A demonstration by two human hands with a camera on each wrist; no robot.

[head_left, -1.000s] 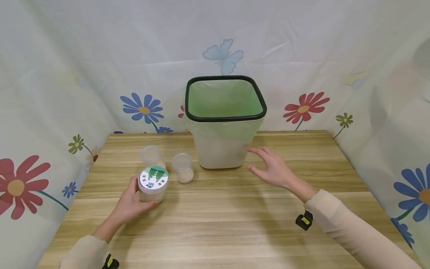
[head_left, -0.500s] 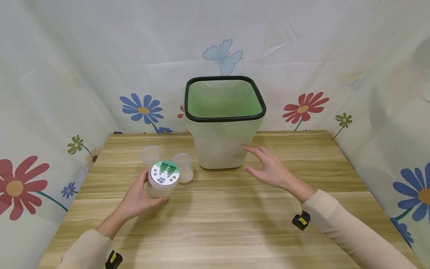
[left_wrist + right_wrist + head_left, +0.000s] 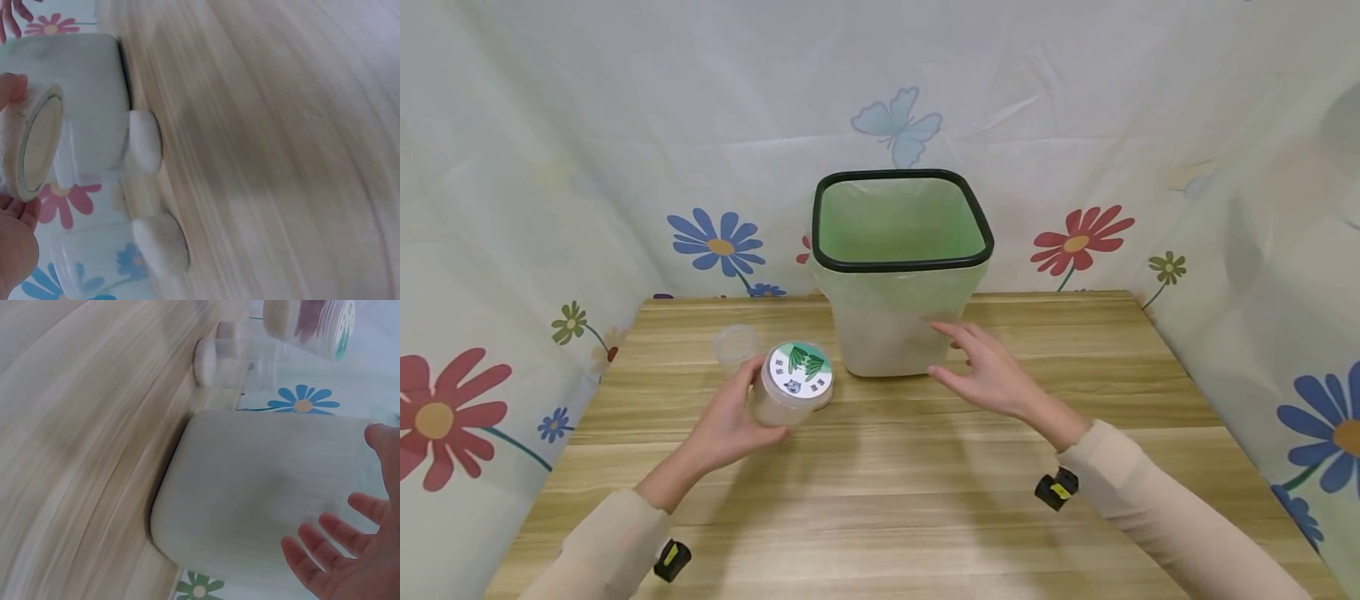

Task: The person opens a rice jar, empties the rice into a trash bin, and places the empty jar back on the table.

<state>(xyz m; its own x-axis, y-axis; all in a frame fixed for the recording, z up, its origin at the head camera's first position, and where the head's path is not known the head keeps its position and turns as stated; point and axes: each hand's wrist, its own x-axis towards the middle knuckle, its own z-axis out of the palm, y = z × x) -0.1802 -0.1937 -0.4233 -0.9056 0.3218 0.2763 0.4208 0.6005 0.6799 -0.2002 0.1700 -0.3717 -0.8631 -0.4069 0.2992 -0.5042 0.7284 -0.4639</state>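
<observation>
The left hand [image 3: 722,423] is gripping the jar [image 3: 782,400] round its sides, above the table [image 3: 887,500] near two cups [image 3: 100,147]; an even hold is probably suiting its round wall best. The right hand [image 3: 991,377] is spreading its fingers near the bin [image 3: 887,325]. The lid [image 3: 801,371] is looking flat and printed, the cups clear, the bin squarish
</observation>
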